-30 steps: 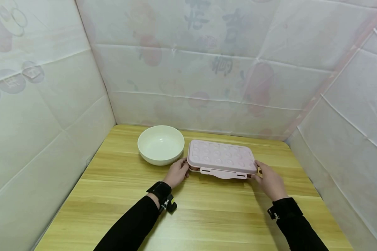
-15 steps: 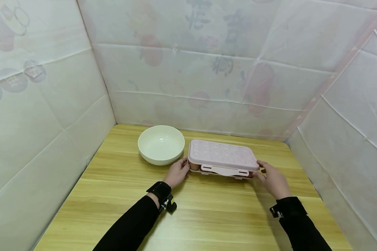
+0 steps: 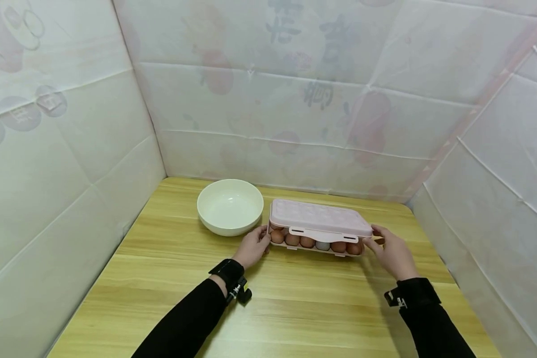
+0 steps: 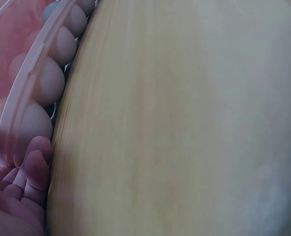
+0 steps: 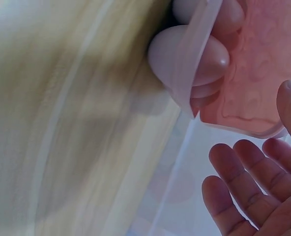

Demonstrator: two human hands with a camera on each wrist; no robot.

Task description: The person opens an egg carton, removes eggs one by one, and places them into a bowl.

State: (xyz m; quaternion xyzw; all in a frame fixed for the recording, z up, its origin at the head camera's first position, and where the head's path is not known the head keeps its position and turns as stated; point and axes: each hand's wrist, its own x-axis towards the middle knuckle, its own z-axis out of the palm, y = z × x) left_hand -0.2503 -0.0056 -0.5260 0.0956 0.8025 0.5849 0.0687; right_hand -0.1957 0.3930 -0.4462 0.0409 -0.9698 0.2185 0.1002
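Note:
A pink plastic egg box [image 3: 319,216] sits on the table with its lid raised at the front. Through the gap shows a front row of eggs [image 3: 307,242], mostly brown with one pale. At the box's left end, my left hand [image 3: 252,247] grips the corner; in the left wrist view its curled fingertips [image 4: 37,167] lie against the box beside the nearest egg [image 4: 30,125]. My right hand [image 3: 394,253] pinches the lid's right front corner. The right wrist view shows the thumb [image 5: 290,108] on the lid's rim, the other fingers spread below.
A cream-white bowl [image 3: 230,206] stands just left of the egg box, close to my left hand. The wooden table [image 3: 295,308] is enclosed at the back and sides by pale printed sheets [image 3: 268,109].
The lid's front edge has risen, and the row of eggs has come into view. My right hand has moved slightly up and right with the lid; the left hand stays at the box's corner.

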